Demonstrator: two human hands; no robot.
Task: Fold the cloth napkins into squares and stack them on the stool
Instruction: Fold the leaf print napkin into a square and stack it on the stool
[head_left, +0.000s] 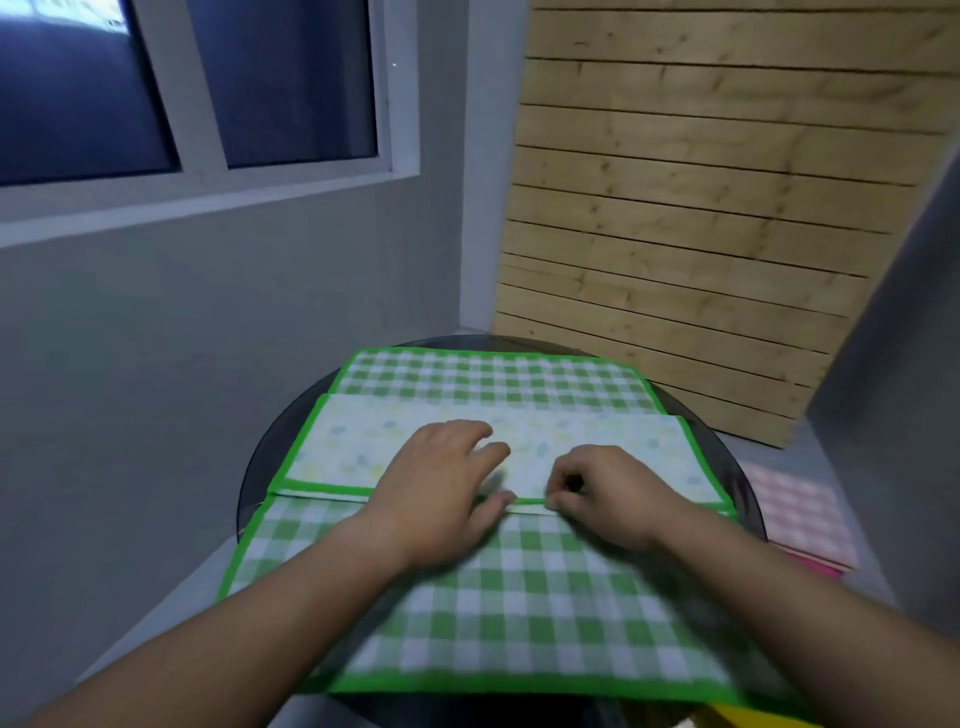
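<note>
A green-and-white checked napkin with a bright green border lies spread over a round dark table. A flap of it is folded over in the middle, showing a pale flowered underside. My left hand lies flat on that flap with straight fingers, its thumb at the flap's green edge. My right hand pinches the same green edge between thumb and curled fingers, just right of the left hand. A pink checked napkin lies lower down at the right, partly behind the table.
A grey wall with a dark window is at the left and back. A slatted wooden panel leans behind the table at the right. Something yellow shows at the bottom right edge.
</note>
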